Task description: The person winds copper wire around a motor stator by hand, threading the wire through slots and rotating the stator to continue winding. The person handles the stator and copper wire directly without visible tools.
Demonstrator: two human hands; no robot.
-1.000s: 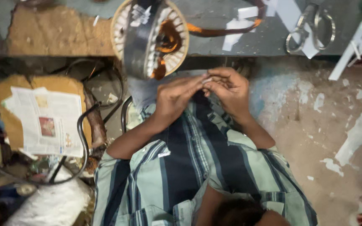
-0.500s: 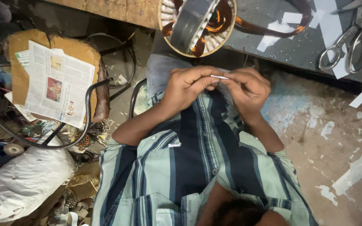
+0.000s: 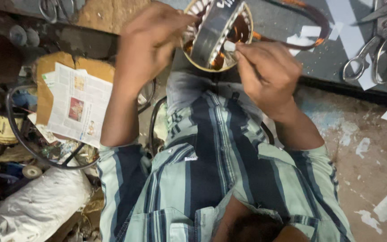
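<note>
A round motor stator (image 3: 216,36) with copper windings and white slot liners stands on edge on the dark workbench (image 3: 292,27). My right hand (image 3: 267,74) pinches a small white paper strip (image 3: 229,45) against the stator's rim. My left hand (image 3: 151,42) is raised at the stator's left side, fingertips touching its edge; whether it holds anything is hidden. A brown-orange wire loop (image 3: 312,27) trails from the stator across the bench.
Scissors (image 3: 370,56) and white paper scraps (image 3: 310,31) lie on the bench at right. Another pair of scissors (image 3: 52,9) lies top left. A newspaper on cardboard (image 3: 75,105), a black hoop, a white sack (image 3: 41,201) and clutter fill the floor at left.
Both hands have risen from my lap up to the stator. The right hand has carried the white strip to the stator's rim, and the left hand now touches its left edge.
</note>
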